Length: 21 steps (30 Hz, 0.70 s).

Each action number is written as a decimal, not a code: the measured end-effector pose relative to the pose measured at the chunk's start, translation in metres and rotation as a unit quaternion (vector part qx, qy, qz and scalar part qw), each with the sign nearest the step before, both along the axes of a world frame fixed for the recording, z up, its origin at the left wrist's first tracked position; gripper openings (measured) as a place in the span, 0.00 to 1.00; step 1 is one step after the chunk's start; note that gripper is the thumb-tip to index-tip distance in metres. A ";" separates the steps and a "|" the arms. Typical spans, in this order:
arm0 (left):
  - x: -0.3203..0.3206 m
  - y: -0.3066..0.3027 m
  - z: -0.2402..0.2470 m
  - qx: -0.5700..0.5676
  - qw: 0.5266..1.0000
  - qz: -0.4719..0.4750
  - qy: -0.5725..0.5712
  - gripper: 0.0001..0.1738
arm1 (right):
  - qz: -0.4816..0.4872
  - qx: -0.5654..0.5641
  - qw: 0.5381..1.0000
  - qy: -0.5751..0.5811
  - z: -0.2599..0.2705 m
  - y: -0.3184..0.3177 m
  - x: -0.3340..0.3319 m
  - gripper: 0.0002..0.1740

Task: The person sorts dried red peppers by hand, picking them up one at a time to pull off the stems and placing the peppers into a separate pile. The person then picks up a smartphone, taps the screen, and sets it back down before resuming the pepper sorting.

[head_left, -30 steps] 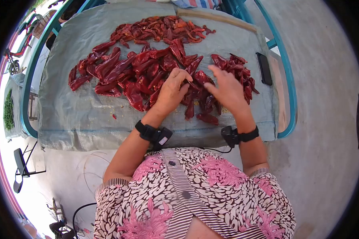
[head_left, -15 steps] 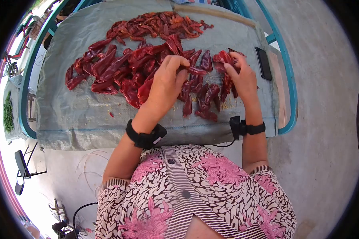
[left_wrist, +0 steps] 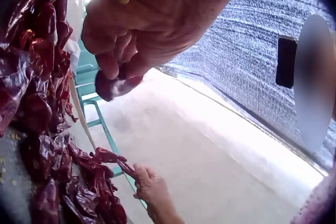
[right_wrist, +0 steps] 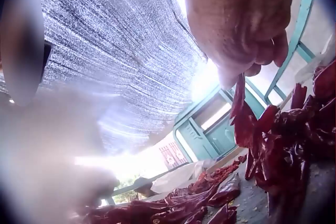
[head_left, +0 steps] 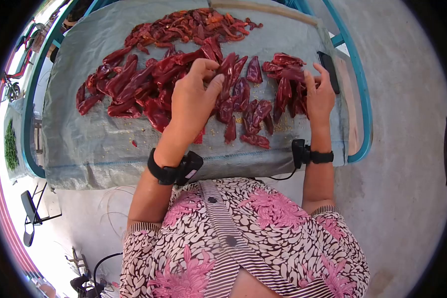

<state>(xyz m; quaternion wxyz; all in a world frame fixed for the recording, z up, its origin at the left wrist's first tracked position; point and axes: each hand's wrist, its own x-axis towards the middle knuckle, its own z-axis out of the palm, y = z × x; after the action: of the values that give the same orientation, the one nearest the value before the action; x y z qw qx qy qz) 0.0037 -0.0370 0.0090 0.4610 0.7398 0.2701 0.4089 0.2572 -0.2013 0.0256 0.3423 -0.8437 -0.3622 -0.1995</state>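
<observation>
My left hand (head_left: 191,97) is over the right side of a broad heap of large dried red chillies (head_left: 134,82). Between its thumb and fingers it pinches a dark, glossy chilli (left_wrist: 110,86), best seen in the left wrist view. My right hand (head_left: 321,99) is at the smaller chilli pile (head_left: 285,92) on the right, near the phone. Its fingertips pinch the narrow end of a red chilli (right_wrist: 242,121), which hangs down against that pile in the right wrist view. Several loose chillies (head_left: 256,116) lie between the two hands.
A heap of smaller, brighter chillies (head_left: 184,27) lies at the back of the grey woven sheet (head_left: 74,144). A black phone (head_left: 329,72) rests at the right edge. Teal rails (head_left: 365,119) flank the table; pale seeds are scattered on the sheet.
My right hand has moved from the middle to the right-hand pile, where it now holds a chilli. My left hand has shifted leftward, with a chilli in its fingers.
</observation>
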 end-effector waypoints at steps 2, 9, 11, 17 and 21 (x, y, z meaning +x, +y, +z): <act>0.002 0.001 -0.006 0.049 0.998 0.010 0.049 0.12 | 0.067 -0.004 0.998 0.019 0.000 -0.004 -0.011 0.17; 0.017 -0.004 0.008 -0.061 0.993 -0.102 0.012 0.16 | 0.344 -0.211 0.911 -0.086 -0.027 -0.025 -0.066 0.18; 0.028 -0.012 0.011 -0.142 0.970 -0.188 -0.054 0.18 | 0.336 -0.203 0.915 -0.095 -0.032 -0.026 -0.068 0.18; 0.026 -0.025 -0.036 0.174 0.954 -0.211 0.119 0.25 | 0.242 -0.097 0.965 -0.034 -0.004 -0.032 -0.063 0.14; 0.019 -0.044 -0.039 0.287 0.896 -0.255 0.222 0.26 | 0.136 -0.014 0.991 -0.005 0.007 -0.028 -0.057 0.16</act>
<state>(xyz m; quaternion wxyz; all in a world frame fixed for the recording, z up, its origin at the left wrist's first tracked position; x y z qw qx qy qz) 0.0232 -0.0815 -0.0296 0.2458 0.9549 0.0382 0.1623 0.1998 -0.2295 0.0325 0.3524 -0.7903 -0.4782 -0.1500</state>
